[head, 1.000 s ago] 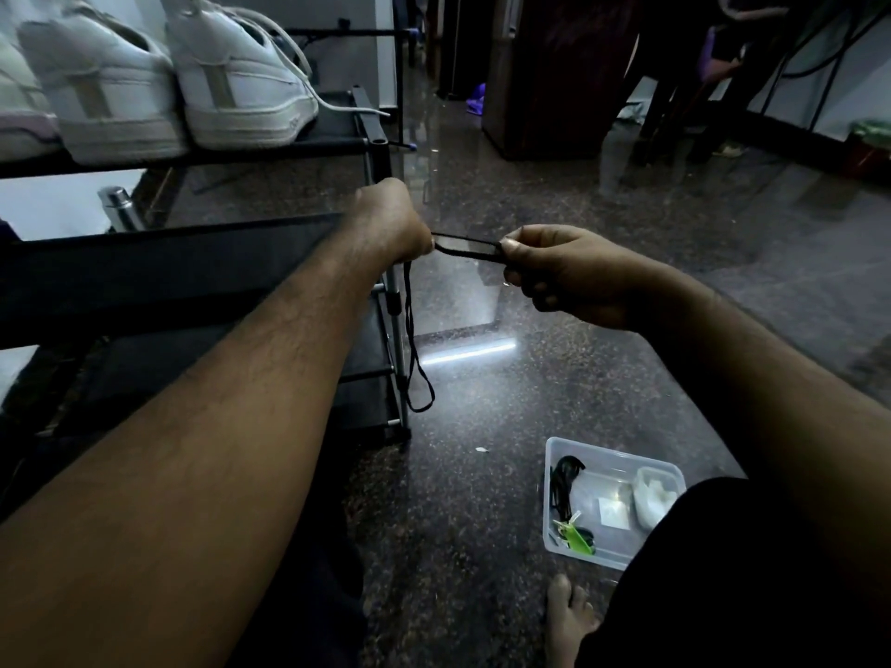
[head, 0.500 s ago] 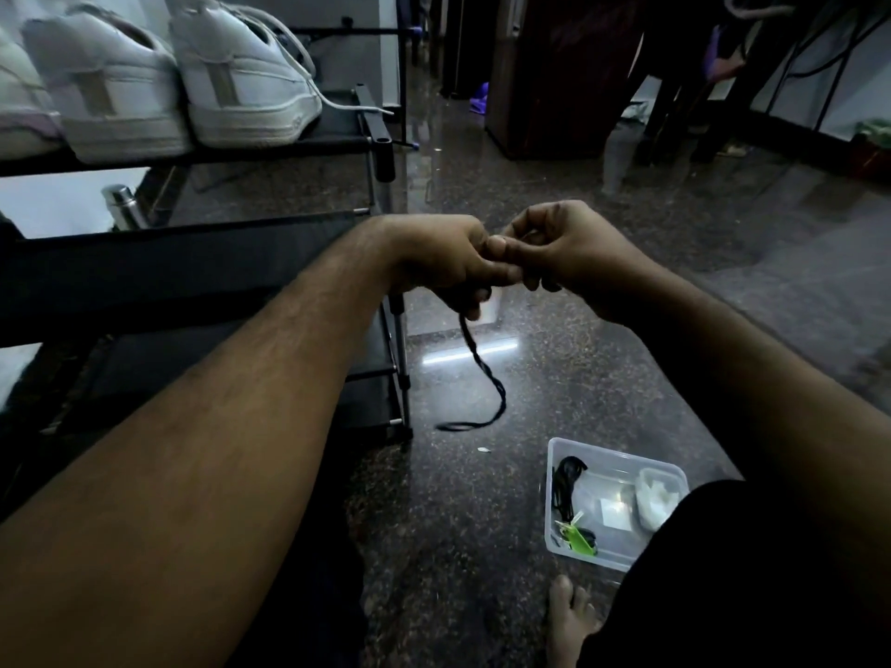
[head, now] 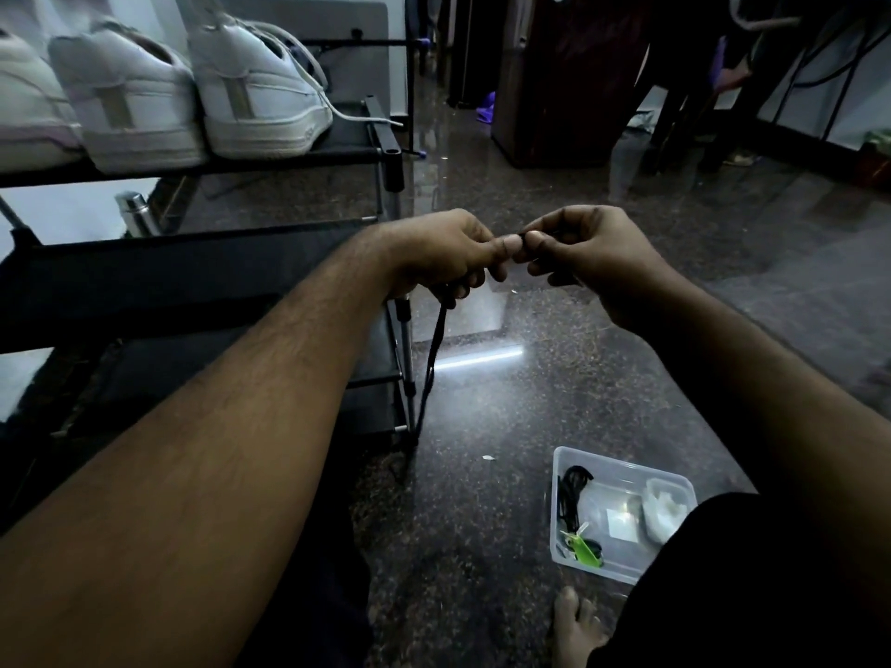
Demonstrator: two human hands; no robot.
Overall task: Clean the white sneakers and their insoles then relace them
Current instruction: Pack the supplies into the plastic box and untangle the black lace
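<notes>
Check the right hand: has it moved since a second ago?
Yes. The right hand moved left, toward the shoe rack's post, and now meets the left hand on the black lace.

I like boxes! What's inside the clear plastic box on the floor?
The clear plastic box holds a black cord, a green tag and a small white tub. A dark-clothed knee covers its right corner.

Both hands' fingers (head: 506, 243) on a black cord (head: 431, 359)

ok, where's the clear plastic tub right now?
In the head view the clear tub sits on the dark floor at lower right, just ahead of the bare foot, right of the black shoe rack.
</notes>
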